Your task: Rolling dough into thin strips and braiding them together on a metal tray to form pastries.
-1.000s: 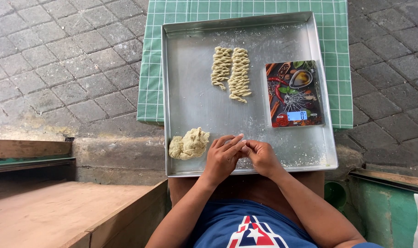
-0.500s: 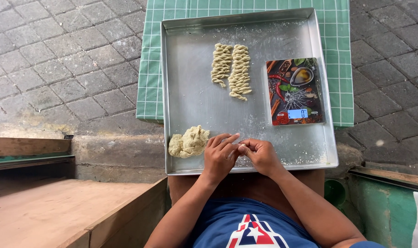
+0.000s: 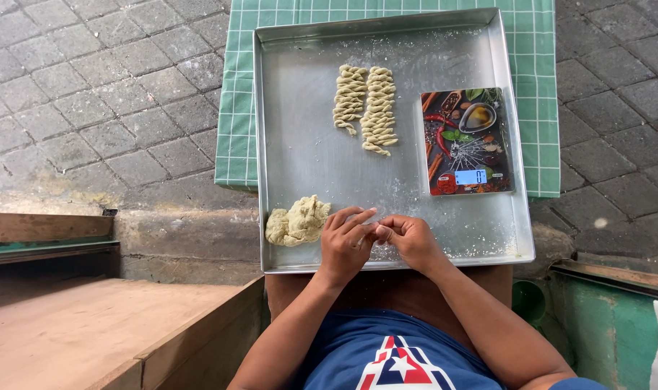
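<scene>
Ground: grey paving blocks (image 3: 91, 94) fill the space ahead of me and to both sides.
Wooden boards: a brown wooden platform (image 3: 91, 325) sits low on my left, below the level of the tray.
Cloth: a green cloth (image 3: 235, 108) with a white grid lies on the paving; its edges show to the left, the right and beyond the tray.
Tray: a large square metal tray (image 3: 300, 144) rests on the cloth, its near edge over my lap, its floor dusted with flour.
Me: my forearms reach up from a blue shirt (image 3: 387, 354) with a red and white star print.
Scale: a flat kitchen scale (image 3: 468, 141) with a picture of spices and a small blue lit display lies in the right half of the tray.
Shaped pieces: two twisted dough ropes (image 3: 365, 105) lie side by side, touching, in the far middle of the tray, just left of the scale.
Dough lump: a rough pale dough lump (image 3: 296, 222) sits in the near left corner of the tray, just beside my left hand.
Left hand: my left hand (image 3: 345, 242) is at the near edge of the tray, fingers stretched towards the right hand, fingertips meeting it.
Right hand: my right hand (image 3: 408, 237) is curled, its fingertips pressed against those of the left.
Small piece: the hands pinch a small bit of dough (image 3: 376, 227) between their fingertips, mostly hidden, so I cannot tell its shape.
</scene>
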